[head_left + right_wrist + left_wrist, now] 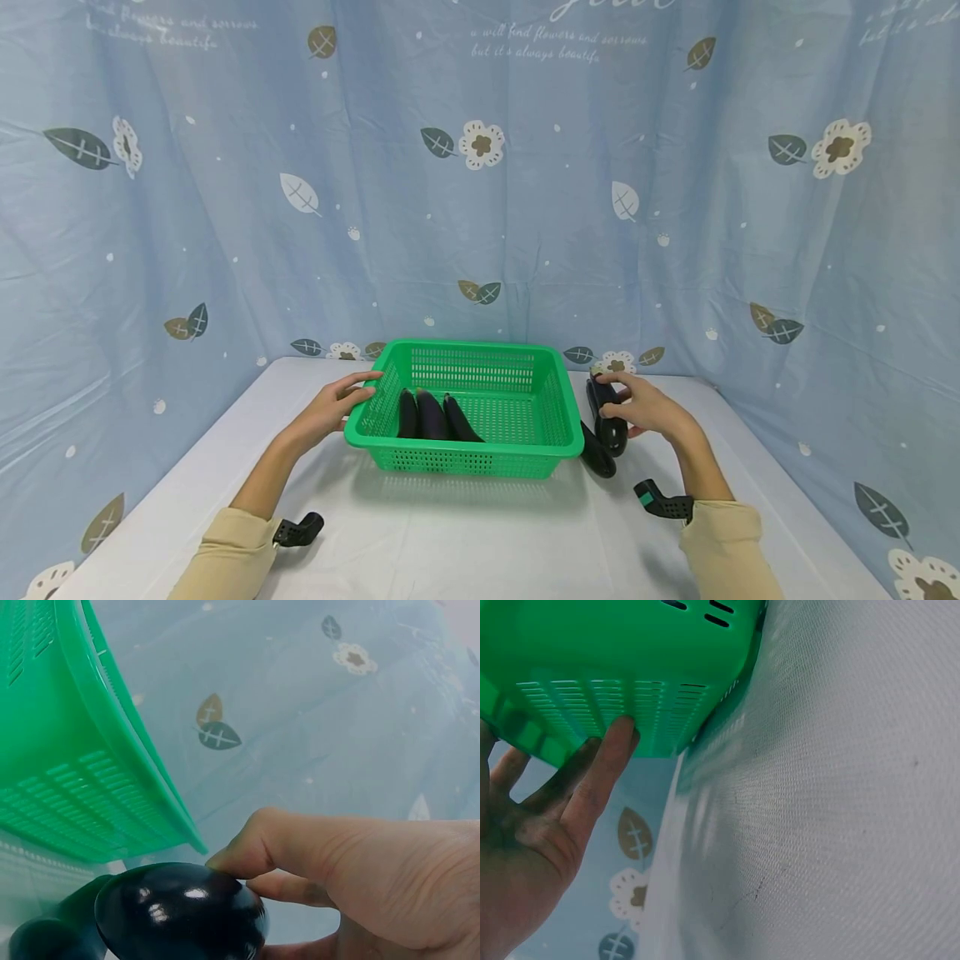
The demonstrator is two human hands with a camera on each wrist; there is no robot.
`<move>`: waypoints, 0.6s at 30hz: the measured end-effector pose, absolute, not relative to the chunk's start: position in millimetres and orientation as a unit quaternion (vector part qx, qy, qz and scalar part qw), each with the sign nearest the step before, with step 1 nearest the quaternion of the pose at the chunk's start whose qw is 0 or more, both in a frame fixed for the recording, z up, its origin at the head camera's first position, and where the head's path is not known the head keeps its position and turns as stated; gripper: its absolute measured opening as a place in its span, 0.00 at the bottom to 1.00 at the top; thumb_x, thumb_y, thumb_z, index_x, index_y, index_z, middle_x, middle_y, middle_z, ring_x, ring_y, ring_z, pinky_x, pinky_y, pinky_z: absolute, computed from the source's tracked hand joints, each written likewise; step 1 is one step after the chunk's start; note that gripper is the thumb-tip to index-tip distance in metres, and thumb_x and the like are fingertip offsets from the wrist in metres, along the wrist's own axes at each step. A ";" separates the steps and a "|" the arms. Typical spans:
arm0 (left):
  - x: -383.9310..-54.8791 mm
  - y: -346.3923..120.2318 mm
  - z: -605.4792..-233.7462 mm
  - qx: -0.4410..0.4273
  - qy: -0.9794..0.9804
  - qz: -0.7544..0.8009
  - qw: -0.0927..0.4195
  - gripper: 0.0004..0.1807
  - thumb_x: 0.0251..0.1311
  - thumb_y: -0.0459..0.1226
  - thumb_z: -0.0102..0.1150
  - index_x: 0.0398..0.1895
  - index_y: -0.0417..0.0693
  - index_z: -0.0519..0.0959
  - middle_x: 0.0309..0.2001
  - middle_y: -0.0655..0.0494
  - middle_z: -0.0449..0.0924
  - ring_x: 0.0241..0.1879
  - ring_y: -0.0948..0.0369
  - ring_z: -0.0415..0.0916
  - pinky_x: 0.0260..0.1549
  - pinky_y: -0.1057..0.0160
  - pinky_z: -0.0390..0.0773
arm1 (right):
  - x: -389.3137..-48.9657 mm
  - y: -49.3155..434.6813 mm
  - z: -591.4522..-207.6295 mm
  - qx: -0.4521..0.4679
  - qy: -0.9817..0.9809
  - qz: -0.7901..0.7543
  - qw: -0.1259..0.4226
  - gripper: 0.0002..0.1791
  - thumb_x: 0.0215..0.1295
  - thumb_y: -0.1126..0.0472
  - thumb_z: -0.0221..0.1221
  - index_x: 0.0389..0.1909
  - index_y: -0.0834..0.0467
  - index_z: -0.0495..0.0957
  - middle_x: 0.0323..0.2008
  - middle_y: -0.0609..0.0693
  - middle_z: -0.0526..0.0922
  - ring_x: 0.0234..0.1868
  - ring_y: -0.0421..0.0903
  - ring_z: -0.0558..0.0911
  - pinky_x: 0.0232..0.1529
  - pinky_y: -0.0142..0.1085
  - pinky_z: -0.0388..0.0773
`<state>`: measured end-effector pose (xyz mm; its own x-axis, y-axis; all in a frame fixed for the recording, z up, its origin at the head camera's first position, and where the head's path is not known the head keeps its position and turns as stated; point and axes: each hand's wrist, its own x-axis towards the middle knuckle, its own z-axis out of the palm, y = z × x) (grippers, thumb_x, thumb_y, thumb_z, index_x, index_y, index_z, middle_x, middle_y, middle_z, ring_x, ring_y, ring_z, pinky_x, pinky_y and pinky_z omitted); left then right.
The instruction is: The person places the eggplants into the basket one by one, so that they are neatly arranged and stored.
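Observation:
A green plastic basket (465,450) with slotted walls stands on the table, and several dark eggplants (432,417) lie in its left part. My left hand (341,404) holds the basket's left rim. In the left wrist view, extended fingers (600,776) touch the outside of the slotted wall. To the right of the basket, my right hand (651,408) grips a glossy eggplant (180,911) between thumb and fingers. Another eggplant (597,454) lies beside it, close against the basket's right side, its upper end hidden by the rim.
A white cloth covers the table (465,542). Behind it hangs a blue curtain (555,225) with leaf and flower prints. Black wrist devices (298,530) are worn at both sleeves.

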<state>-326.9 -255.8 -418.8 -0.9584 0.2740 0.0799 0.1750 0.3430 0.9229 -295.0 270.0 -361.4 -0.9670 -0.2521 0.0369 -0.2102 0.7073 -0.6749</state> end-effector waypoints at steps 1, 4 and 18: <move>-326.9 -255.8 -418.8 0.137 0.818 0.557 0.045 0.30 0.71 0.54 0.51 0.73 0.62 0.62 0.71 0.41 0.62 0.64 0.45 0.70 0.45 0.53 0.84 | -295.0 269.6 -361.2 -0.126 0.922 -0.365 0.030 0.35 0.64 0.60 0.61 0.71 0.61 0.62 0.59 0.73 0.71 0.49 0.58 0.81 0.30 0.43 0.85; -327.0 -256.0 -418.9 0.138 0.818 0.557 0.044 0.30 0.71 0.54 0.51 0.73 0.62 0.63 0.71 0.41 0.61 0.64 0.45 0.69 0.45 0.53 0.84 | -294.7 268.0 -360.7 -0.128 0.920 -0.370 0.031 0.35 0.64 0.60 0.61 0.71 0.61 0.62 0.60 0.74 0.70 0.49 0.58 0.81 0.29 0.43 0.85; -328.3 -256.6 -419.7 0.139 0.813 0.563 0.047 0.30 0.71 0.53 0.51 0.73 0.62 0.62 0.70 0.40 0.63 0.58 0.51 0.75 0.44 0.53 0.84 | -297.7 266.4 -363.6 -0.137 0.912 -0.384 0.036 0.35 0.64 0.58 0.62 0.71 0.59 0.63 0.61 0.73 0.69 0.50 0.57 0.80 0.30 0.43 0.85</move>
